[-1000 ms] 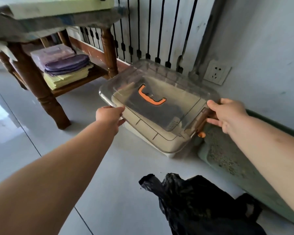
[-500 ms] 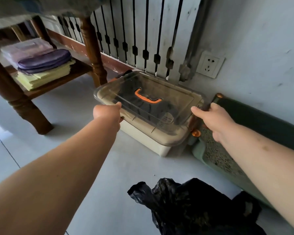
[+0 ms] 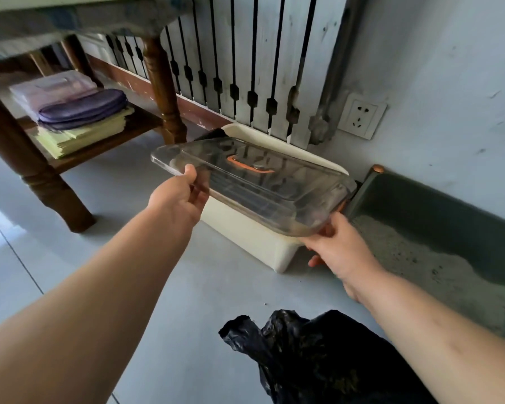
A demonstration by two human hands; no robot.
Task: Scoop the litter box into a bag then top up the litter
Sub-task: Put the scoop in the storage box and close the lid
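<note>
L hand (image 3: 178, 196) pinches near-left edge of clear lid (image 3: 260, 188), R hand (image 3: 341, 252) grips near-right corner; both clamped. Lid hangs above cream bin (image 3: 245, 228), long axis left-right btwn hands. Green litter box (image 3: 438, 205) just right of bin, nearer R hand. Black bag (image 3: 318, 354) near.

dim daylight from left | floor (image 3: 0, 199) glare | edges warped, blurred

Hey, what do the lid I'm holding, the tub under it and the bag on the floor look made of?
Lid: clear hard plastic, probably; glossy and see-through. Tub: opaque cream plastic, it seems; smooth moulded walls. Bag: thin black plastic film, crinkled and shiny.
</note>
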